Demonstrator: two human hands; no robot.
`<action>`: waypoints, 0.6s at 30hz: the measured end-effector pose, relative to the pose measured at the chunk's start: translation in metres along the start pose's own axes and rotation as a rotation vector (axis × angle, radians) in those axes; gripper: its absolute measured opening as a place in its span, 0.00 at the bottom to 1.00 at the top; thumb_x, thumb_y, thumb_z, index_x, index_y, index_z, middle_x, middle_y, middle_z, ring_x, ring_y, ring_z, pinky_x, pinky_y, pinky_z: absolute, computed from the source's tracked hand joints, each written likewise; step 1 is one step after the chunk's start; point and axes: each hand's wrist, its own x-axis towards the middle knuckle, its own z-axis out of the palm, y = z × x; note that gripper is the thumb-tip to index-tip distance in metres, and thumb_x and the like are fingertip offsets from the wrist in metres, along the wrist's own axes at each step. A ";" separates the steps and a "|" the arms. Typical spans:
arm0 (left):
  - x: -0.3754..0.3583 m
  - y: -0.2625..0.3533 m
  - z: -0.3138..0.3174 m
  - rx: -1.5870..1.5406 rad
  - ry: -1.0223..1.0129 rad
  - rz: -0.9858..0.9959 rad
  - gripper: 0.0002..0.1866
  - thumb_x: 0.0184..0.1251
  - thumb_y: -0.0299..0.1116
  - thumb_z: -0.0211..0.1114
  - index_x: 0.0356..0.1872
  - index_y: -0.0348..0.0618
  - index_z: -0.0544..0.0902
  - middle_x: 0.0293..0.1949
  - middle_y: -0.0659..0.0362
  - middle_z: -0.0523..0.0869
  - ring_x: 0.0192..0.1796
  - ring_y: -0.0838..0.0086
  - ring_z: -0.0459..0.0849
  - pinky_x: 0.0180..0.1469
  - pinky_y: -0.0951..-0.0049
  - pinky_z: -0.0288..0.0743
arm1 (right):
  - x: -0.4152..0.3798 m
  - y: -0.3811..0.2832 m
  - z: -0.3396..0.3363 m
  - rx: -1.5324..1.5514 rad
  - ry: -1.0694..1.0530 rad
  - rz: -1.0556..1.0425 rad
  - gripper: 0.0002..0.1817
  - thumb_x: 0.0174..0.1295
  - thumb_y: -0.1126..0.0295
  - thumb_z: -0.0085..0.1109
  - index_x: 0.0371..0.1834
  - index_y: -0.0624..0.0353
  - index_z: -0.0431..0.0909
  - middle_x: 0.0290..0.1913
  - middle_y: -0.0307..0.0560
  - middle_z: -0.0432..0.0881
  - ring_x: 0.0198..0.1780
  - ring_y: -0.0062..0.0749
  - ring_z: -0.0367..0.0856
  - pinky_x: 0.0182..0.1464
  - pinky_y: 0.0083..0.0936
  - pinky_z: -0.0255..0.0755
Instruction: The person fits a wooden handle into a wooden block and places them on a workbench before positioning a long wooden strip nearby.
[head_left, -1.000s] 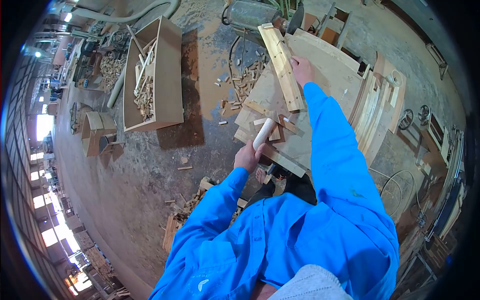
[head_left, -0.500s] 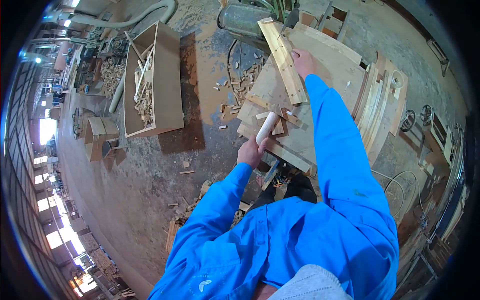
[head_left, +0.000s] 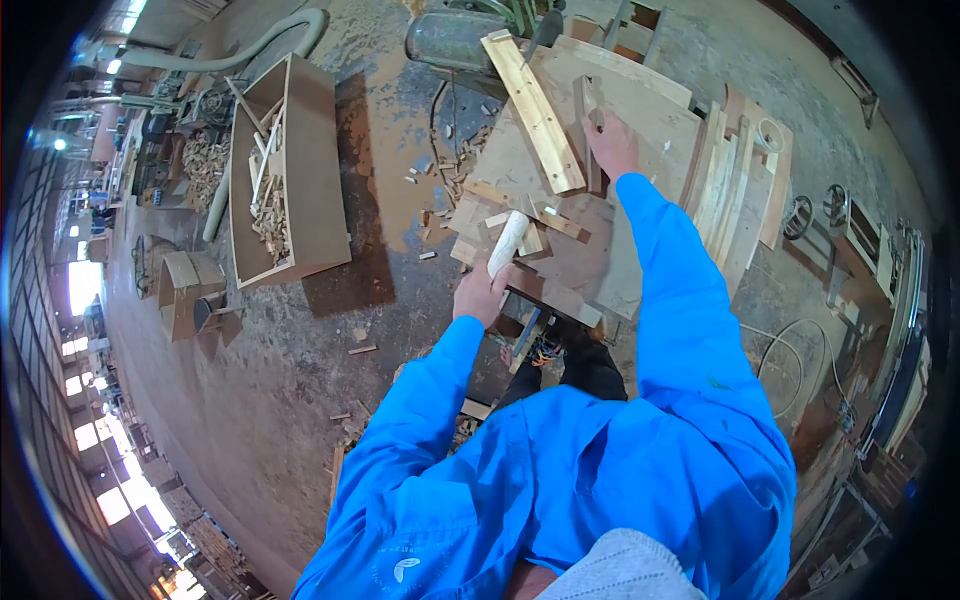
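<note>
My left hand [head_left: 482, 295] is closed around a pale, thick wooden stick [head_left: 508, 243] with a rounded end, held at the near left edge of the worktable. My right hand [head_left: 613, 145] has its fingers around a narrow wooden strip [head_left: 583, 95], which appears to stand on edge on the tabletop. Left of that strip lies a longer, lighter board [head_left: 532, 110] with a row of small dark marks. Short wooden pieces [head_left: 568, 227] lie across one another just beyond the stick.
The worktable [head_left: 640, 245] carries several long strips [head_left: 730, 190] and a tape roll [head_left: 769, 135] along its right side. A large wooden bin [head_left: 325, 180] of offcuts stands on the floor to the left. Scraps [head_left: 455, 180] litter the floor beside the table. A hose [head_left: 795, 325] lies at right.
My right hand has left the long marked board and now holds the narrow strip beside it. The stick in my left hand has turned, its rounded end now showing. The view has shifted slightly.
</note>
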 end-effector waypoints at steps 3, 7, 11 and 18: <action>-0.008 -0.006 0.001 -0.011 0.000 -0.014 0.36 0.80 0.67 0.58 0.53 0.35 0.80 0.44 0.34 0.90 0.51 0.34 0.88 0.53 0.38 0.79 | -0.017 0.018 -0.024 -0.055 -0.074 -0.051 0.21 0.73 0.61 0.62 0.66 0.51 0.84 0.67 0.58 0.83 0.67 0.59 0.82 0.64 0.50 0.79; -0.024 -0.020 0.001 -0.009 0.023 0.006 0.35 0.80 0.66 0.58 0.53 0.35 0.80 0.45 0.33 0.90 0.52 0.34 0.87 0.54 0.38 0.78 | -0.024 0.033 -0.042 -0.465 0.013 -0.685 0.19 0.73 0.72 0.56 0.64 0.46 0.86 0.77 0.50 0.75 0.77 0.52 0.73 0.70 0.48 0.75; -0.033 -0.032 0.002 -0.012 0.032 0.013 0.34 0.80 0.65 0.59 0.52 0.35 0.80 0.44 0.33 0.90 0.51 0.34 0.87 0.54 0.38 0.78 | -0.002 0.028 -0.039 -0.495 -0.104 -0.961 0.22 0.69 0.73 0.61 0.66 0.44 0.82 0.81 0.46 0.70 0.80 0.47 0.68 0.75 0.49 0.70; -0.053 -0.042 -0.001 0.011 0.007 -0.013 0.33 0.80 0.64 0.60 0.53 0.36 0.79 0.43 0.33 0.90 0.49 0.32 0.87 0.51 0.36 0.78 | 0.007 0.035 -0.086 -0.601 -0.238 -1.168 0.14 0.71 0.66 0.61 0.58 0.44 0.80 0.65 0.38 0.82 0.73 0.39 0.75 0.75 0.41 0.67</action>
